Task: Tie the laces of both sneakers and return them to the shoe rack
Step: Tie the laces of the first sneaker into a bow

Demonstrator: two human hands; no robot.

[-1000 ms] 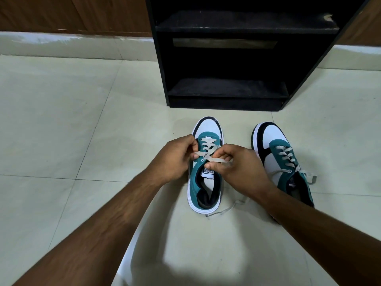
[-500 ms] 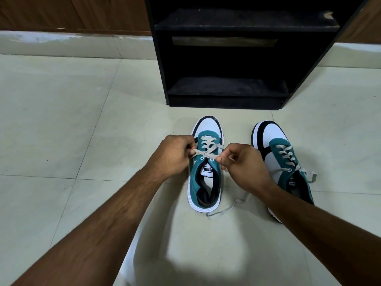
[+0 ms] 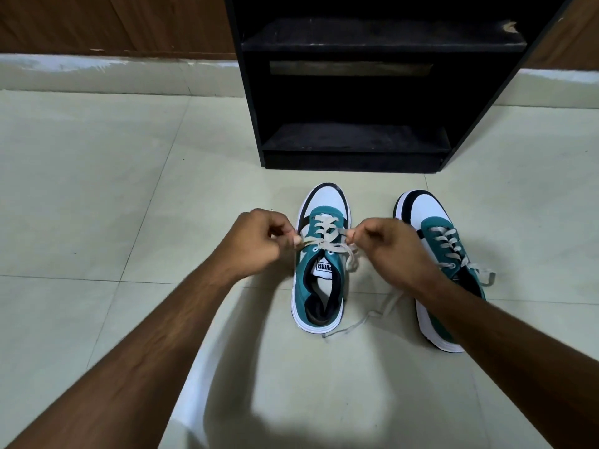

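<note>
Two teal, white and black sneakers stand on the floor, toes toward the black shoe rack (image 3: 353,137). The left sneaker (image 3: 319,286) is between my hands. Its beige lace (image 3: 325,246) is stretched sideways across the top eyelets. My left hand (image 3: 259,241) pinches the lace's left end and my right hand (image 3: 387,246) pinches the right part, both just above the shoe's opening. A loose lace end trails on the floor behind the heel. The right sneaker (image 3: 434,241) sits partly under my right forearm, with its lace ends hanging loose at its right side.
The rack's lower shelf (image 3: 353,139) and upper shelf (image 3: 382,35) hold nothing visible. Pale floor tiles (image 3: 97,189) spread to the left and right. A white skirting and brown wooden wall (image 3: 113,24) run along the back.
My hands have moved apart, pulling the lace out sideways across the left sneaker. My right hand shifted right, off the shoe's tongue. The sneakers have not moved.
</note>
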